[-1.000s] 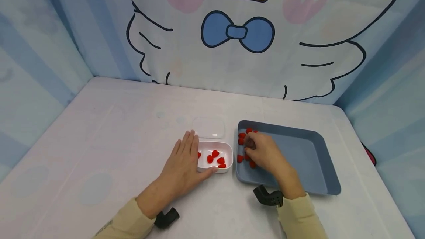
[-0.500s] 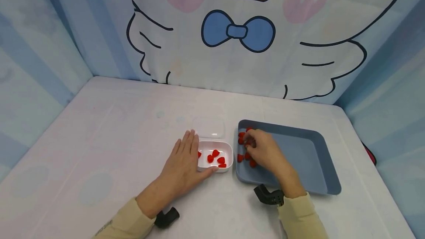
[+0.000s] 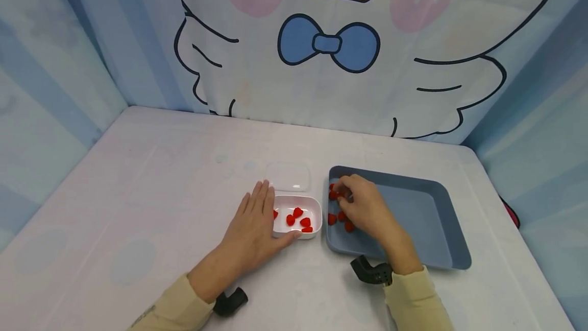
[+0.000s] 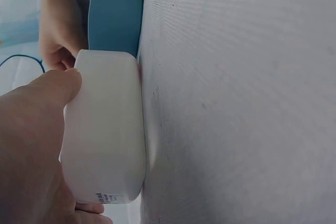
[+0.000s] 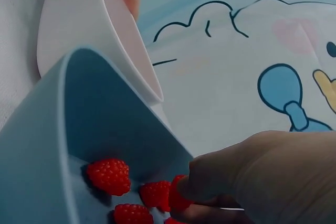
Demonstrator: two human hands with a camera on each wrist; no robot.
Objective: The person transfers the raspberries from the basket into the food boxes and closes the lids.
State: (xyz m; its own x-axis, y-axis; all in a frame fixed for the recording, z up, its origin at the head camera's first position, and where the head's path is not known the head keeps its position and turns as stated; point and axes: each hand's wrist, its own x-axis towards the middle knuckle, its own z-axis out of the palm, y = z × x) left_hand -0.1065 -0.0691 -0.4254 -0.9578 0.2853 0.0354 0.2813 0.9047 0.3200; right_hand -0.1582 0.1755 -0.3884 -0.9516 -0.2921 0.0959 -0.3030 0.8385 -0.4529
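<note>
My left hand (image 3: 252, 223) lies with straight fingers along the left side of a small white box (image 3: 314, 206), its thumb over the near rim. Several red raspberries (image 3: 298, 212) are inside the box. In the left wrist view, the thumb rests at the top edge of the box wall (image 4: 107, 129). My right hand (image 3: 365, 206) reaches into the left end of a blue-grey tray (image 3: 413, 218). Its thumb and finger pinch a raspberry (image 5: 179, 195) in the right wrist view. Other raspberries (image 5: 109, 176) lie around the fingertips on the tray floor; some are partly hidden by the hand.
A clear plastic lid (image 3: 288, 176) lies just behind the box. The tray wall (image 5: 121, 103) stands between the raspberries and the box, with a narrow gap on the table. Printed cloth (image 3: 328, 96) hangs at the table's far edge.
My right hand has shifted slightly away from me along the tray's left end, covering the farthest raspberries. The left hand and the box have stayed in place.
</note>
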